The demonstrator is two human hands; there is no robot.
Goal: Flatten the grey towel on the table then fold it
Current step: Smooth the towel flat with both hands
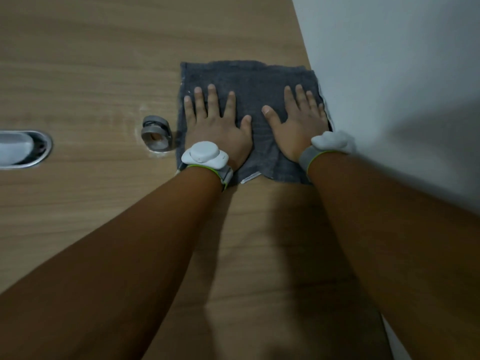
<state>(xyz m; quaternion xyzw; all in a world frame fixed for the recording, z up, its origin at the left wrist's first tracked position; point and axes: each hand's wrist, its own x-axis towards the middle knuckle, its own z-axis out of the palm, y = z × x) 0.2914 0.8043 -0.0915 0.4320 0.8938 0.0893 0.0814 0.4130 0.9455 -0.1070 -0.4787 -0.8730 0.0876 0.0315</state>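
The grey towel [255, 81] lies as a rough square on the wooden table [91, 74], close to the white wall on the right. Both of my hands lie flat on it, palms down with straight, spread fingers. My left hand [217, 120] presses its left half, and my right hand [298, 123] presses its right half near the wall. A white label shows at the towel's near edge. Each wrist wears a white device on a grey band.
A roll of grey tape [155, 135] stands just left of the towel. An oval metal cable port [23, 148] is set into the table at the far left. The white wall [402, 87] bounds the table on the right.
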